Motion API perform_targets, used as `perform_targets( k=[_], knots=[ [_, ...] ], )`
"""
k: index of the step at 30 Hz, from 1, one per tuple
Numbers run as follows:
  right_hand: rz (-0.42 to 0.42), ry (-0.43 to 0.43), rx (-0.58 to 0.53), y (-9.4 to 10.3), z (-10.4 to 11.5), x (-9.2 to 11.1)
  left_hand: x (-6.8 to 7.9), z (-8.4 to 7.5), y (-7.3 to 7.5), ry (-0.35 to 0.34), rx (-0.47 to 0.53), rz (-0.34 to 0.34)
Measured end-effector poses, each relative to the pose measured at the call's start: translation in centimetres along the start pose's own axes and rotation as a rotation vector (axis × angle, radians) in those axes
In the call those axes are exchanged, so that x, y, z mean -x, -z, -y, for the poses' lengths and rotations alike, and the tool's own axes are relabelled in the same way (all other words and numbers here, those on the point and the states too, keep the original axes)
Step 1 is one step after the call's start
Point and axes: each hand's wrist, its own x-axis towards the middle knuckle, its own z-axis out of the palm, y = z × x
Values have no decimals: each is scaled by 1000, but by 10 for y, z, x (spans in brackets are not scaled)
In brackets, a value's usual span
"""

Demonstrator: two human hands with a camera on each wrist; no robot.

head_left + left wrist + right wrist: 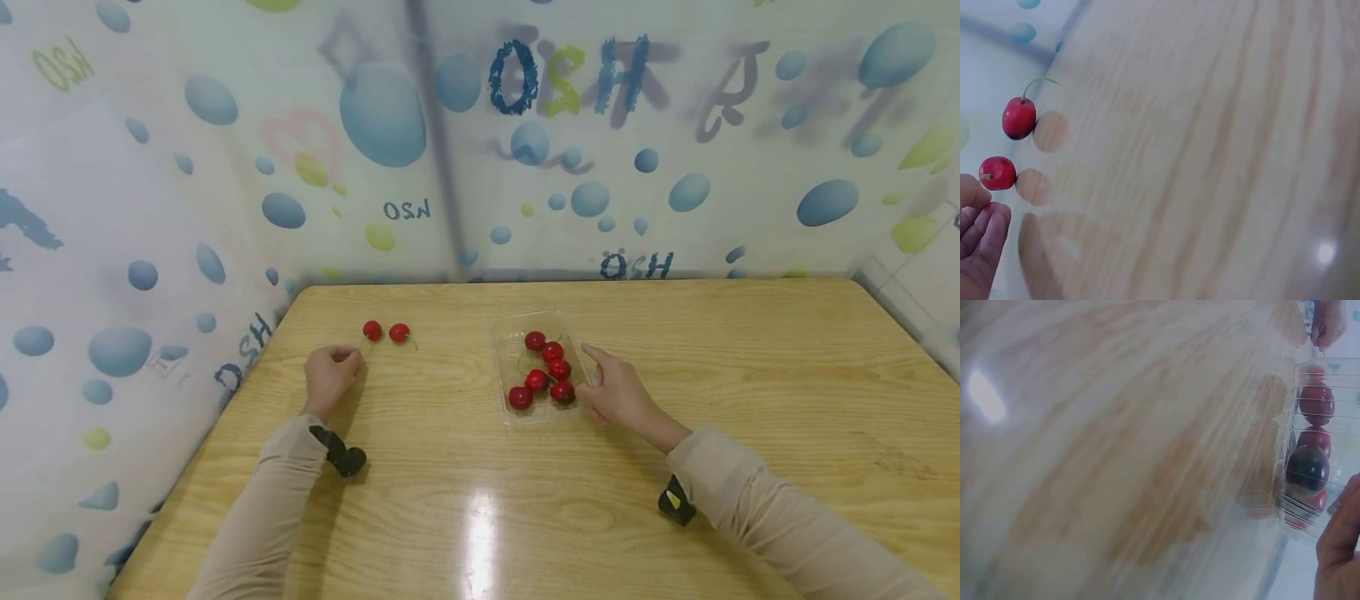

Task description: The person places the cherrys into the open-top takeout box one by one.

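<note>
Two red cherries with green stems lie on the table to the left. My left hand (332, 379) pinches the stem of the nearer cherry (372, 331) between thumb and fingertips, just in front of the fruit. Beside it sits the other cherry (1019, 118), its stem curving free. A clear plastic tray (501, 367) stands near the middle and holds several cherries (559, 369), some with stems. My right hand (621, 393) grips the tray's right side, the thumb at the rim and the index finger stretched along the edge.
The wooden table (450, 467) reaches back to a patterned wall covering (480, 192), which also rises along the left side. A black wrist camera (347, 458) is strapped under the left sleeve, another black device (677, 502) under the right.
</note>
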Motion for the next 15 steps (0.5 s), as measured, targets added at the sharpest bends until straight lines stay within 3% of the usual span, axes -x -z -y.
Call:
perform_targets(
  k=[15],
  knots=[
    [-3,-2,2,0,2,1,0,-16,4,-38,64,-26]
  ],
)
